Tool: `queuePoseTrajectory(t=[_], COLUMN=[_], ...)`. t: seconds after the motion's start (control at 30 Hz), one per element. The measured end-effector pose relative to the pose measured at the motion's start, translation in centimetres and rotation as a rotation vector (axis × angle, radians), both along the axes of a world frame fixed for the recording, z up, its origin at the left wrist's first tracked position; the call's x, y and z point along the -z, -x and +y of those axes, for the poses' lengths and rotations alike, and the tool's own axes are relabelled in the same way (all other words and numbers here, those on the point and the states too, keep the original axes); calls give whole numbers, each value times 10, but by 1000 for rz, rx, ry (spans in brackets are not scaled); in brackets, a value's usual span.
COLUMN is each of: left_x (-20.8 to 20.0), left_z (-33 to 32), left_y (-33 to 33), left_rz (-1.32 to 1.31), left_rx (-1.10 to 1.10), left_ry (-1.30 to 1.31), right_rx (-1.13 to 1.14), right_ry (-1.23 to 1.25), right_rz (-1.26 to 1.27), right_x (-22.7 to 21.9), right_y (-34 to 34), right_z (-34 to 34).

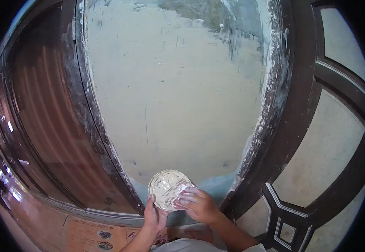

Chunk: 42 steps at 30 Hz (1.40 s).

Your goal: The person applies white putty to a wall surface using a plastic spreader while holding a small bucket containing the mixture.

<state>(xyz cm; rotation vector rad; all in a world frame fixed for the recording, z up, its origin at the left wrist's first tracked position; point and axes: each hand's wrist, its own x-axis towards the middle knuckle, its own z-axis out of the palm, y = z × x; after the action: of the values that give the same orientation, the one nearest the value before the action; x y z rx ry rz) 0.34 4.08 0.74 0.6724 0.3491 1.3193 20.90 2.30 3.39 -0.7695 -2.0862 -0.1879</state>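
Low in the middle of the head view, my left hand (pixel 154 217) grips the left rim of a round, shallow lid or plate (pixel 160 194), thumb upright along the edge. Thick off-white paste, like wall putty (pixel 165 185), is smeared in ridges across it. At its right side is my right hand (pixel 197 205), its fingers bent together over the paste and coated white. Whether a small tool lies under those fingers is hidden. Straight ahead stands a pale plastered wall panel (pixel 178 105), with a bare grey patch (pixel 203 12) at its top and scattered scratches.
Dark wooden frame posts (pixel 86 80) (pixel 270 96), spotted with white, border the panel. On the left is a dark glazed door (pixel 40 84) with a reddish curtain-like surface; a panelled dark door (pixel 325 138) stands right. Flattened cardboard (pixel 92 235) covers floor at lower left.
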Motion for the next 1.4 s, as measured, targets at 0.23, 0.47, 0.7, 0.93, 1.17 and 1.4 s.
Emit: queuePoseTrajectory(t=[0.23, 0.47, 0.7, 0.93, 1.17, 1.4], left_x=[-8, -15, -11, -22, -16, 10], left_z=[9, 13, 22, 22, 31, 30], left_y=[27, 44, 65, 87, 105, 132], left_rz=[-51, -103, -143, -195, -334, -513], left_rx=[57, 60, 58, -16, -21, 152], left_ry=[9, -32, -27, -40, -26, 40], right_rx=[-42, -61, -122, -254, -424, -452], right_ry=[14, -22, -35, 470, 570, 469], right_rz=[-73, -14, 49, 1034, 1510, 1485], right_x=[-3, -34, -46, -23, -38, -51], right_y=[23, 41, 59, 60, 55, 54], right_z=[15, 16, 19, 43, 51, 55])
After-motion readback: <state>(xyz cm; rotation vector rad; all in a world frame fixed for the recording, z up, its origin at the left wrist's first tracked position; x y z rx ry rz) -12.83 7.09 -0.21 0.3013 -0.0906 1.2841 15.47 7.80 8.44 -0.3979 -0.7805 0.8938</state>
